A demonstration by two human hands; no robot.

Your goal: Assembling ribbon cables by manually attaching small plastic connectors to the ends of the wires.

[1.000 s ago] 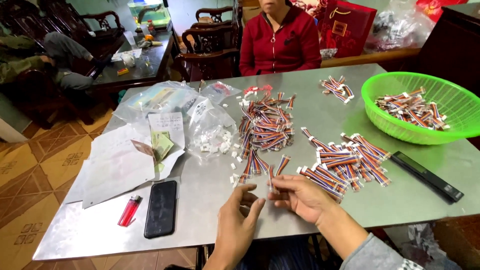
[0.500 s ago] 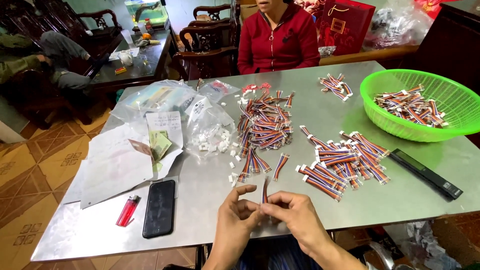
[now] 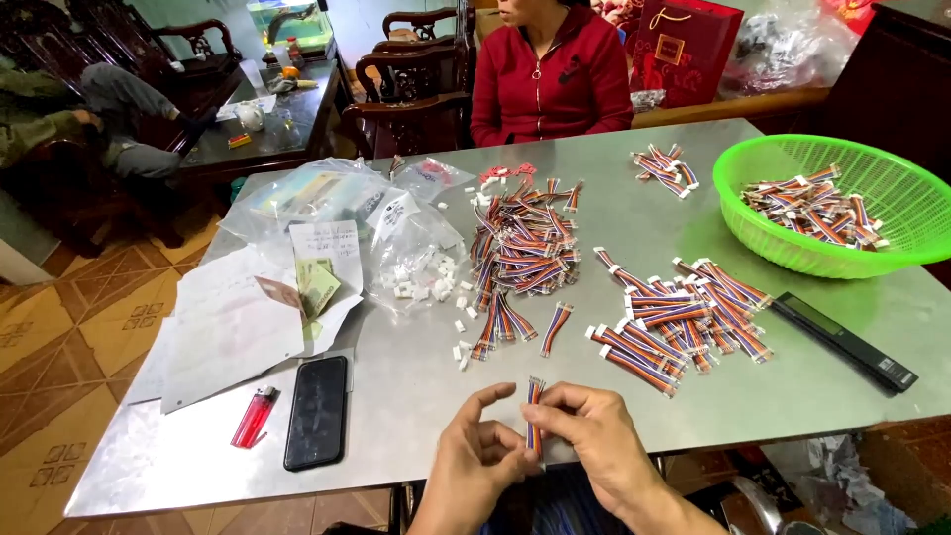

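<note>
Two hands pinch one striped ribbon cable [image 3: 534, 416] upright at the table's [image 3: 416, 396] near edge, right hand [image 3: 594, 436] fingers closed on it, left hand [image 3: 475, 461] fingers touching; cable piles [image 3: 684, 322], black phone [image 3: 317, 411] and red lighter [image 3: 255, 417] lie beyond.

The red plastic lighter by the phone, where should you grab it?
Grip the red plastic lighter across its long middle, coming from above. It lies flat and slanted on the grey metal table, with open space both sides; the black phone is apart.
</note>
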